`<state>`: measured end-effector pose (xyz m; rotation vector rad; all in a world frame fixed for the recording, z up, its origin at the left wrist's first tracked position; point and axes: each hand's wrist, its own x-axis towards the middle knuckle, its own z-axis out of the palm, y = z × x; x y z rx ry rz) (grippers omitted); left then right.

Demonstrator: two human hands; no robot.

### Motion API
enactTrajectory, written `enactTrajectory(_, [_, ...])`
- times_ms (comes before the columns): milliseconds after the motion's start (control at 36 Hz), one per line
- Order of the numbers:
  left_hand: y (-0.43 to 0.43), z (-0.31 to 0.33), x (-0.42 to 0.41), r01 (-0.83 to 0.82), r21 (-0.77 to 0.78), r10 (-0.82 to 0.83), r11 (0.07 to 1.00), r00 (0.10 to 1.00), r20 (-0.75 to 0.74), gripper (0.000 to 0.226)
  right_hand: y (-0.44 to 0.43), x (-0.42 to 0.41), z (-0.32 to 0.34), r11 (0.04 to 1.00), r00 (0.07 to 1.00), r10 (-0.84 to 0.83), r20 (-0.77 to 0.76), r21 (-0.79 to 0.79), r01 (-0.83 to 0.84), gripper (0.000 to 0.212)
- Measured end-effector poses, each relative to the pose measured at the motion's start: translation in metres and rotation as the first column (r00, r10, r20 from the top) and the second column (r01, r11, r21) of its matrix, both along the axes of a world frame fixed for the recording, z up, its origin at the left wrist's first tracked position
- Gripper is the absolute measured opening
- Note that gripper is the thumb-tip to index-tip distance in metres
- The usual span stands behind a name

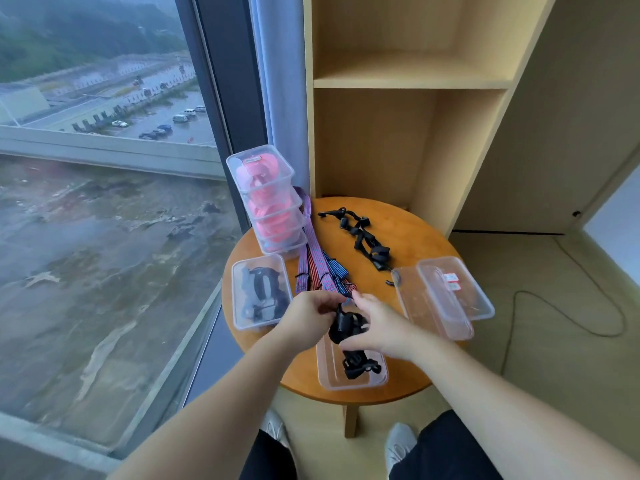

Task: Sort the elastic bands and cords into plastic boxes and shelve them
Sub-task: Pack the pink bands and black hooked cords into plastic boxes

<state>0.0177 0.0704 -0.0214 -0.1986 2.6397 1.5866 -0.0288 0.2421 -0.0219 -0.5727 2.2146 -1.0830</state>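
My left hand (308, 315) and my right hand (375, 327) both grip a black elastic cord (344, 325), bunched up just above an open clear box (351, 370) at the table's front edge; the cord's lower end lies inside that box. Loose black cords (367, 237) lie at the back of the round wooden table (408, 372). Striped blue and red bands (320, 265) run down the table's middle. A closed clear box (260, 295) with black cords sits at the left. Stacked boxes (270, 202) of pink bands stand at the back left.
Two clear lids or boxes (446, 296) lie overlapping at the table's right. A wooden shelf unit (412, 81) with bare shelves stands behind the table. A big window is at the left. A black cable (595, 327) trails on the floor at the right.
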Motion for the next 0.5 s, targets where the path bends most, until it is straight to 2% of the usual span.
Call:
enactTrajectory(83, [0.005, -0.010, -0.008, 0.081, -0.128, -0.079, 0.988, 0.997, 0.025, 0.045, 0.001, -0.005, -0.014, 0.994, 0.998, 0.032, -0.057, 0.102, -0.026, 0.110])
enactTrajectory(222, [0.008, -0.026, -0.016, 0.213, -0.328, -0.209, 0.920, 0.977, 0.049, 0.042, -0.001, -0.006, -0.024, 0.969, 0.971, 0.128, -0.200, 0.234, -0.079, 0.064])
enactTrajectory(333, [0.016, -0.034, -0.023, 0.293, -0.465, -0.282, 0.835, 0.955, 0.095, 0.032, -0.002, -0.009, -0.030, 0.888, 0.913, 0.274, -0.303, 0.444, -0.119, 0.061])
enactTrajectory(389, [0.019, -0.035, -0.025, 0.346, -0.569, -0.321, 0.746, 0.935, 0.148, 0.029, -0.002, -0.010, -0.033, 0.840, 0.874, 0.339, -0.347, 0.531, -0.115, 0.059])
enactTrajectory(444, [0.018, -0.035, -0.024, 0.408, -0.698, -0.387, 0.589, 0.900, 0.199, 0.025, 0.000, -0.011, -0.035, 0.801, 0.817, 0.408, -0.406, 0.589, -0.108, 0.056])
enactTrajectory(500, [0.014, -0.037, -0.023, 0.407, -0.759, -0.422, 0.508, 0.886, 0.193, 0.023, 0.004, -0.012, -0.036, 0.767, 0.768, 0.467, -0.437, 0.633, -0.106, 0.056])
